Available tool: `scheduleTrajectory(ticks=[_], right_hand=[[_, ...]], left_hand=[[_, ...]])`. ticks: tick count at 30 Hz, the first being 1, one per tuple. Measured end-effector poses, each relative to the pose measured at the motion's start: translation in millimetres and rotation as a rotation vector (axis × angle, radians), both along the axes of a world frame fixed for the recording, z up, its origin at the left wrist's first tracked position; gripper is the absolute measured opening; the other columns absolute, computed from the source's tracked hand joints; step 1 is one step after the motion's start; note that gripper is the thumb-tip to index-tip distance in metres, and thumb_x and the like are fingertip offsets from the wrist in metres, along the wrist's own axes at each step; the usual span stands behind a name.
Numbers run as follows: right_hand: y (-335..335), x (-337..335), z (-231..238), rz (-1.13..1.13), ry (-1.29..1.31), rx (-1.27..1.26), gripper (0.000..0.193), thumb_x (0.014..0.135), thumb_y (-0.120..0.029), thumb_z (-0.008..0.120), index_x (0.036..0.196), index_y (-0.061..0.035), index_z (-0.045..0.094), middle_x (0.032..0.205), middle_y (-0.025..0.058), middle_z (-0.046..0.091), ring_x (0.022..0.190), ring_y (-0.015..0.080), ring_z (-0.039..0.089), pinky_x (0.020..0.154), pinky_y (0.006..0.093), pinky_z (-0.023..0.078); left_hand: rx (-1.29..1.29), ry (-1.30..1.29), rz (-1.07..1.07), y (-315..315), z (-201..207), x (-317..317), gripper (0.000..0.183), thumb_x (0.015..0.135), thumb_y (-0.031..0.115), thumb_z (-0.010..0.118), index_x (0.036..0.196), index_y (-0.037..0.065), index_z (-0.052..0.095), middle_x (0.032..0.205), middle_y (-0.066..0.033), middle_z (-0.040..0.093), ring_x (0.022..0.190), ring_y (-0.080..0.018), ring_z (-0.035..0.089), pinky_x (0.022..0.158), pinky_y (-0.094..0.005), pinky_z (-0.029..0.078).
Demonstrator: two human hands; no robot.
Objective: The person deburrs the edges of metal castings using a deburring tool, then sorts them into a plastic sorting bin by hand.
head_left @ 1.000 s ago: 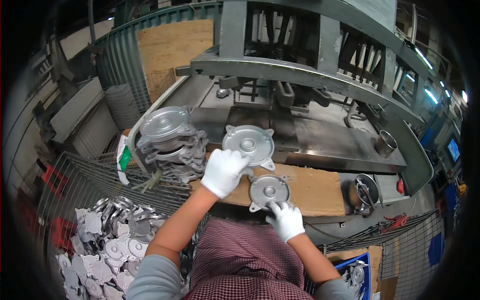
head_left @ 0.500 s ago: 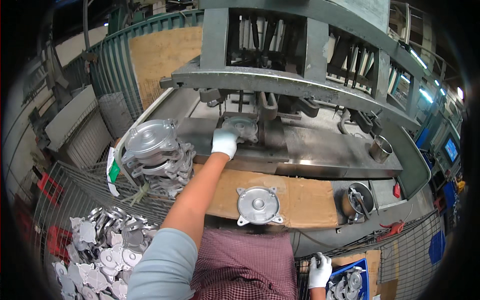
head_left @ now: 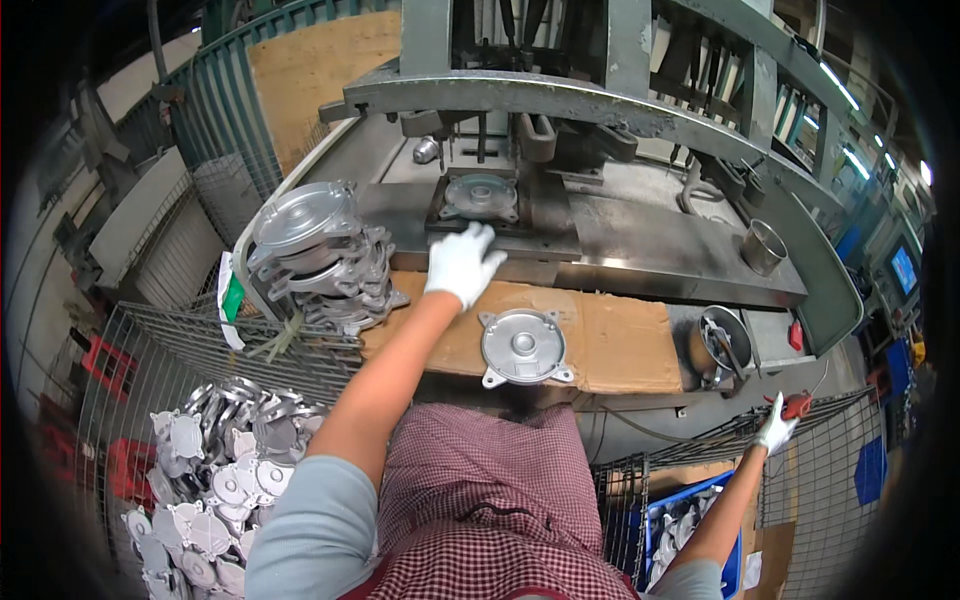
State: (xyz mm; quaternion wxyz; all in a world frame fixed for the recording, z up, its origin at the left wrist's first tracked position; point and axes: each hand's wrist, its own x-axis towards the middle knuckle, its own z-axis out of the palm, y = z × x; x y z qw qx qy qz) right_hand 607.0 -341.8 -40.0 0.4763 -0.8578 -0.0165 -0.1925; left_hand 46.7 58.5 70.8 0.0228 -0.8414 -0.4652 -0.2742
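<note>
My left hand [head_left: 465, 266], in a white glove, is open with its fingers spread. It is just in front of the machine's fixture, where a round grey metal cover [head_left: 481, 197] with lugs lies flat. A second metal cover [head_left: 523, 345] rests on the cardboard near my apron. My right hand [head_left: 775, 428], also gloved, is stretched out far to the right above the wire mesh. Its thumb and fingers are apart beside a red blow gun [head_left: 797, 406]; whether they touch it is unclear.
Stacked metal covers [head_left: 305, 220] stand left of the fixture, above a heap of castings [head_left: 225, 490]. On the right are a metal cup [head_left: 763, 248], a pot of tools [head_left: 722, 340] and a blue crate [head_left: 738, 560] of parts. The machine's heavy beam [head_left: 500, 92] spans the back.
My left hand has drawn back from the cover in the fixture. My right hand has moved up and right, from beside the blue crate to the red blow gun. The view has shifted.
</note>
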Motion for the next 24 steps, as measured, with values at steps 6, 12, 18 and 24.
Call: scheduleTrajectory(ticks=[6,12,18,24], right_hand=[[-2.5,7.3,37.7,-0.084,-0.215,-0.061,0.064,0.086,-0.04,0.078,0.133,0.0003,0.063,0.135,0.0158,0.064,0.115,0.0274,0.064,0.099,0.037,0.049],[68.4,-192.2,117.0,1.025,0.018,-0.047,0.043,0.096,-0.028,0.069,0.132,-0.0076,0.059,0.114,0.0065,0.069,0.089,0.0176,0.066,0.075,0.0316,0.054],[125.9,-334.4,150.0,1.352,-0.04,-1.2,0.057,0.092,-0.055,0.062,0.122,-0.0061,0.06,0.104,0.0215,0.072,0.099,0.0398,0.069,0.085,0.0457,0.054],[177.2,-383.5,122.0,1.38,-0.094,-1.114,0.055,0.092,-0.057,0.06,0.116,-0.0069,0.06,0.103,0.0211,0.072,0.098,0.0394,0.069,0.086,0.0461,0.053]], left_hand=[[-0.089,-0.171,0.01,-95.7,-66.6,-30.6,0.064,0.085,0.046,0.071,0.136,0.009,0.058,0.135,-0.0171,0.063,0.108,-0.0381,0.066,0.092,-0.0463,0.052],[-0.242,-0.001,-0.002,-139.1,-77.7,-24.7,0.091,0.067,0.062,0.08,0.137,0.009,0.057,0.146,-0.0228,0.051,0.134,-0.0385,0.049,0.108,-0.0513,0.038],[-0.23,0.078,-0.035,-138.1,-73.0,-21.4,0.096,0.064,0.065,0.081,0.137,0.008,0.057,0.145,-0.0213,0.052,0.135,-0.036,0.048,0.109,-0.0495,0.037],[-0.231,-0.039,-0.033,-136.3,-77.6,-21.1,0.121,0.064,0.067,0.08,0.152,-0.003,0.035,0.141,-0.0195,0.055,0.131,-0.0343,0.051,0.108,-0.0476,0.038]])
